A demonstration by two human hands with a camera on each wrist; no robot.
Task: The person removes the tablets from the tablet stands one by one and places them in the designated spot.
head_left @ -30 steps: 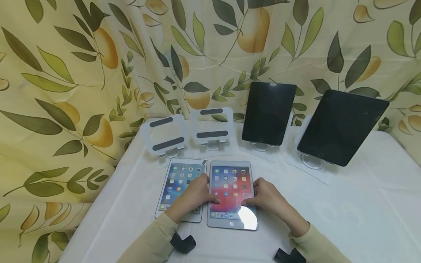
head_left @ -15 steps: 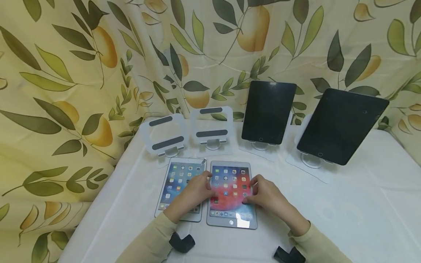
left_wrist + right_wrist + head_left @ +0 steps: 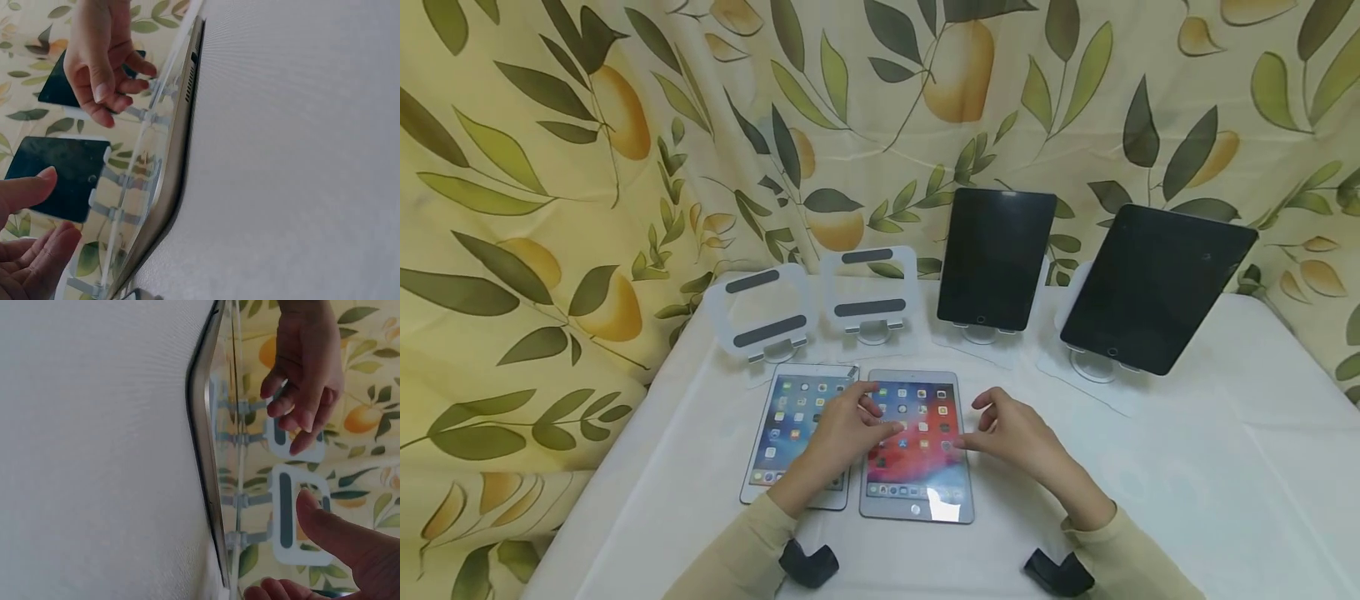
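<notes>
Two lit tablets lie flat on the white table (image 3: 1150, 467). One has a blue screen (image 3: 790, 429); to its right, one has a red screen (image 3: 925, 467). My left hand (image 3: 853, 427) hovers over the red tablet's left edge, fingers loosely bent and holding nothing. At the tablet's right edge my right hand (image 3: 1003, 432) is raised the same way and empty. The left wrist view shows the tablet's thin edge (image 3: 181, 162), my left hand (image 3: 28, 240) and my right hand (image 3: 100, 62) above the glass. In the right wrist view the tablet's edge (image 3: 205, 456) lies under my right hand (image 3: 337, 544).
Behind the flat tablets stand two empty white tablet stands (image 3: 765, 315) (image 3: 871, 292). Further right, two dark tablets lean on stands, a smaller one (image 3: 995, 258) and a larger one (image 3: 1153, 287). A leaf-patterned curtain (image 3: 550, 167) hangs behind the table.
Both hands have let go of the red tablet's sides. They have lifted off it and moved a little toward its far end. The tablet stays flat.
</notes>
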